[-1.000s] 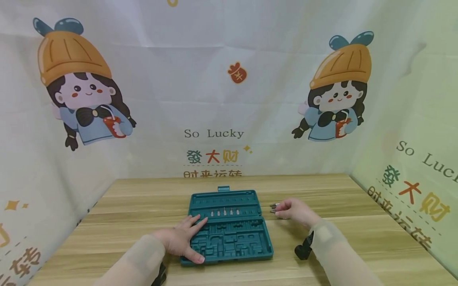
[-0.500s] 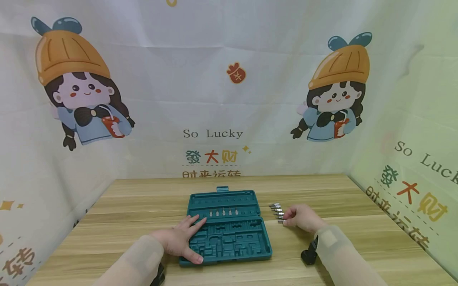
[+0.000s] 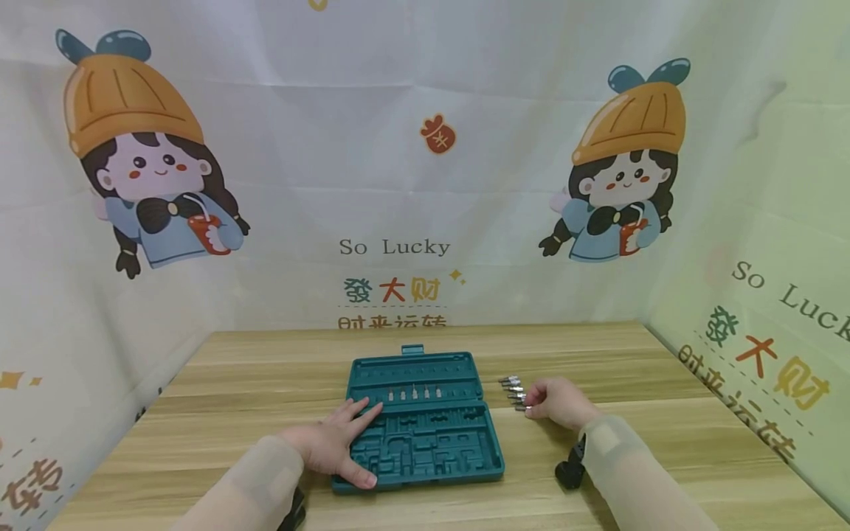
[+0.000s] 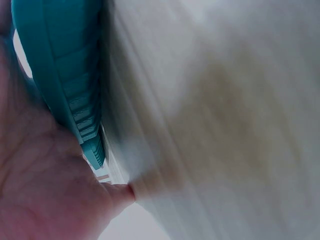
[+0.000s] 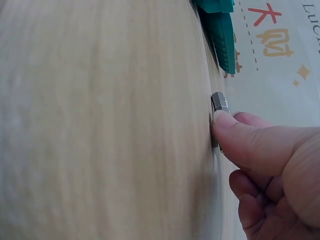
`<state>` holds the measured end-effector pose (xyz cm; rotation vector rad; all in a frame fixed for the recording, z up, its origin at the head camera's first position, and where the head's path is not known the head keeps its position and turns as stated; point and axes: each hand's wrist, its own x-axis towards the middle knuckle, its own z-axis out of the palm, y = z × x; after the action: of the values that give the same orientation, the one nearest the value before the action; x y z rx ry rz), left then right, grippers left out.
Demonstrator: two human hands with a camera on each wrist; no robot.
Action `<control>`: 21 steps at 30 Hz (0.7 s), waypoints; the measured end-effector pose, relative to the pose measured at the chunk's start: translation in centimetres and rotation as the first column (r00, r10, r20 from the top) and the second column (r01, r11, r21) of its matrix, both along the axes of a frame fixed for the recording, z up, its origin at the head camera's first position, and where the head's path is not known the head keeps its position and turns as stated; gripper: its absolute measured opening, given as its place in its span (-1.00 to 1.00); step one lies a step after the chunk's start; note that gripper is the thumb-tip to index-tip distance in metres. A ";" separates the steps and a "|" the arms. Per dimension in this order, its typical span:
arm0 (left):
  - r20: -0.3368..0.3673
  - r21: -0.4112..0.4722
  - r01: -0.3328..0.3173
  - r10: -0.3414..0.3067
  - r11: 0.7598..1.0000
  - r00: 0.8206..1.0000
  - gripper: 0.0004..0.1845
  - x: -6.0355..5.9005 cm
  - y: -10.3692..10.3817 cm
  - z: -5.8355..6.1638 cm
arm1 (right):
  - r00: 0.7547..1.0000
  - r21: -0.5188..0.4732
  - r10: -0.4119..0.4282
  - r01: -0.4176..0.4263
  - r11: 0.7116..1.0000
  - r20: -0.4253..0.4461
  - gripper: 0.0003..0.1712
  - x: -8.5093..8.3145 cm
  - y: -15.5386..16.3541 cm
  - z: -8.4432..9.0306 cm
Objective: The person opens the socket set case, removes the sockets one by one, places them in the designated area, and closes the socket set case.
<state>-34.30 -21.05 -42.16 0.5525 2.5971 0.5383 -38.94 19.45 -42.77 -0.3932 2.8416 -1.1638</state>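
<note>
An open teal tool case [image 3: 425, 484] lies on the wooden table, its lower half full of moulded recesses. Several silver socket bits [image 3: 415, 394] stand in a row in its upper half. My left hand [image 3: 332, 442] rests over the case's left edge with fingers and thumb spread; the palm lies against the case's side [image 4: 60, 65] in the left wrist view. Right of the case lies a short column of loose socket bits [image 3: 513, 389]. My right hand [image 3: 561, 403] pinches the nearest one, whose grey end [image 5: 218, 101] pokes out past the thumb in the right wrist view.
The wooden table [image 3: 265, 369] runs back to a printed cloth backdrop [image 3: 372, 169], which also hangs along both sides. A latch [image 3: 412, 349] juts from the case's far edge. A black wrist camera [image 3: 569, 472] sits under the right wrist.
My right hand has come back toward me and slightly right along the loose socket bits, then shifted slightly away, so more of the column shows. The left hand keeps its place on the case.
</note>
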 end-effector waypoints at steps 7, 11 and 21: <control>-0.005 -0.005 0.005 -0.005 1.000 1.000 0.24 0.0 0.2 -0.1 | 1.000 -0.012 -0.007 0.007 1.000 0.003 -0.85 0.0 0.1 0.1; -0.007 -0.002 0.006 -0.006 1.000 1.000 0.24 -0.1 0.2 -0.1 | 0.999 -0.029 -0.033 0.033 0.999 0.025 -0.87 0.0 -0.3 0.5; -0.013 -0.005 0.010 -0.010 1.000 1.000 0.23 -0.1 0.0 -0.1 | 0.996 -0.168 -0.058 0.069 0.983 0.068 -0.87 0.4 -4.5 3.1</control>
<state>-34.38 -21.05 -42.30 0.5688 2.6063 0.5268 -38.58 14.97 -39.62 -0.2690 2.7295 -1.4100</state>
